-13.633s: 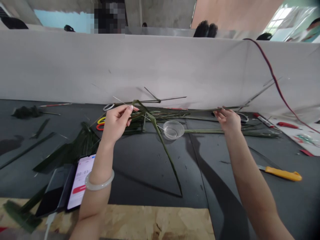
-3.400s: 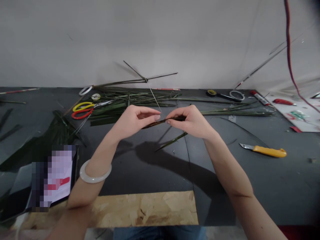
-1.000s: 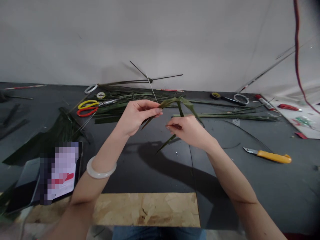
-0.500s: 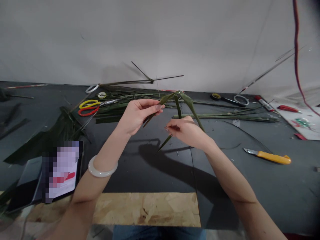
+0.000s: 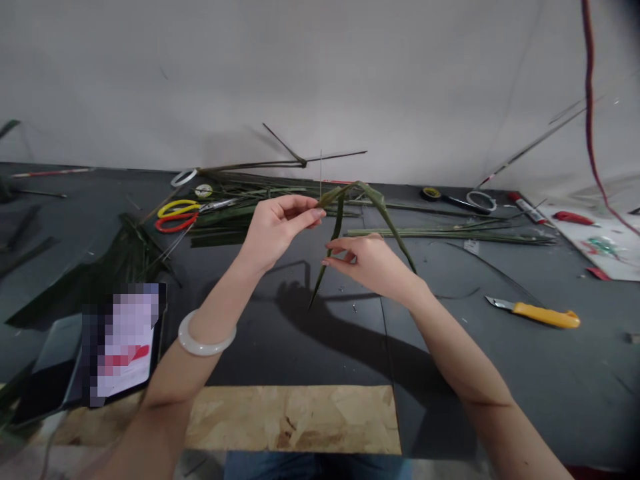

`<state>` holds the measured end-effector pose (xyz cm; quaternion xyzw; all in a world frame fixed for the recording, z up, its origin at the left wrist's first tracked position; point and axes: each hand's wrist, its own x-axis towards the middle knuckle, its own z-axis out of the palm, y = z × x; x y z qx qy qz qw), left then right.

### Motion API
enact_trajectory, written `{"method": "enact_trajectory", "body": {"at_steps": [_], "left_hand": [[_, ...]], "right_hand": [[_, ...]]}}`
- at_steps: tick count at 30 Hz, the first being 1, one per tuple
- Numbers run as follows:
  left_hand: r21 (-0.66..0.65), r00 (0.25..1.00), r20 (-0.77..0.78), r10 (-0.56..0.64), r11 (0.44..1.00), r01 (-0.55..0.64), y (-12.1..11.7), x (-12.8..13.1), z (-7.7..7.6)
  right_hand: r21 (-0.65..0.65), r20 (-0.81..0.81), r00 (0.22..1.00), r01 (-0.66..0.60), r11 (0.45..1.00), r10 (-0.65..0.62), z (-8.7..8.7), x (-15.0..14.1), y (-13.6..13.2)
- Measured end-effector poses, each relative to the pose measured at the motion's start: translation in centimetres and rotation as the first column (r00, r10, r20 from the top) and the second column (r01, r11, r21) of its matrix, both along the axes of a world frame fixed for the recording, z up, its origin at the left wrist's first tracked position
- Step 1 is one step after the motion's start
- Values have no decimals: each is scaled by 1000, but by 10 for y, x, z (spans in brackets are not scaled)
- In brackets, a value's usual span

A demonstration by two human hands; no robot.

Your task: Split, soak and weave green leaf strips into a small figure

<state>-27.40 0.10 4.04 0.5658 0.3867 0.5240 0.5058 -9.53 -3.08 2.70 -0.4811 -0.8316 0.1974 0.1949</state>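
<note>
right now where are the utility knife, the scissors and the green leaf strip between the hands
utility knife [image 5: 546, 315], head view, on the yellow handle
scissors [image 5: 173, 209], head view, on the yellow finger loop
green leaf strip [image 5: 384, 217], head view, on the stretch right of its bend

Two hands [image 5: 325, 243]; one bent green leaf strip [image 5: 385, 223]; one white bangle [image 5: 207, 342]; two pairs of scissors [image 5: 173, 209]; one yellow-handled utility knife [image 5: 545, 315]; two white rings [image 5: 183, 178]; one black tape roll [image 5: 431, 193]; one red-handled tool [image 5: 573, 215]; one dark red cable [image 5: 589, 87]; one white board [image 5: 615, 260].
</note>
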Motion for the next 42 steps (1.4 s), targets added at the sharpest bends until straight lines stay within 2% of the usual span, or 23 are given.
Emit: {"method": "enact_trajectory", "body": {"at_steps": [2, 4, 6, 8, 10, 12, 17, 23, 26, 28, 30, 32, 36, 39, 42], "left_hand": [[35, 999, -13, 41, 999, -41, 1, 0, 0], [73, 995, -49, 83, 994, -80, 1, 0, 1], [104, 989, -89, 115, 989, -106, 0, 0, 1], [125, 984, -127, 126, 986, -110, -3, 2, 2], [139, 979, -158, 126, 985, -104, -6, 3, 3], [157, 975, -183, 129, 982, -101, -10, 4, 5], [192, 960, -232, 159, 975, -115, -17, 4, 8], [219, 949, -258, 180, 968, -124, -20, 4, 9], [244, 941, -283, 187, 963, -118, -22, 7, 9], [240, 939, -298, 173, 965, -102, -23, 11, 7], [226, 942, -304, 140, 971, -71, -24, 15, 3], [222, 947, -303, 104, 974, -36, -26, 19, -1], [185, 956, -292, 30, 982, 26, -25, 22, -6], [60, 971, -214, -102, 991, 117, -22, 20, -5], [-114, 972, -54, -229, 968, 222, -17, 17, -4]], "right_hand": [[69, 3, 999, 47, 996, -48, 3, -1, -5], [213, -19, 996, 88, 973, -86, 8, 1, -12], [421, -83, 987, 162, 893, -140, 14, 4, -19], [588, -175, 963, 269, 763, -205, 20, 9, -22], [667, -250, 934, 356, 654, -254, 26, 17, -22], [679, -272, 924, 383, 627, -270, 30, 25, -20], [602, -277, 937, 342, 721, -213, 37, 43, -16], [512, -329, 923, 351, 784, -199, 39, 52, -14], [396, -362, 920, 300, 868, -153, 36, 51, -12], [269, -391, 917, 196, 943, -79, 33, 45, -11], [146, -446, 894, 110, 983, -34, 31, 37, -11], [60, -509, 859, 101, 993, -56, 29, 28, -9], [-52, -573, 804, 159, 986, -159, 26, 19, -6], [-109, -613, 776, 102, 989, -147, 25, 21, -3], [-151, -659, 741, 39, 988, -130, 25, 24, -2]]}}
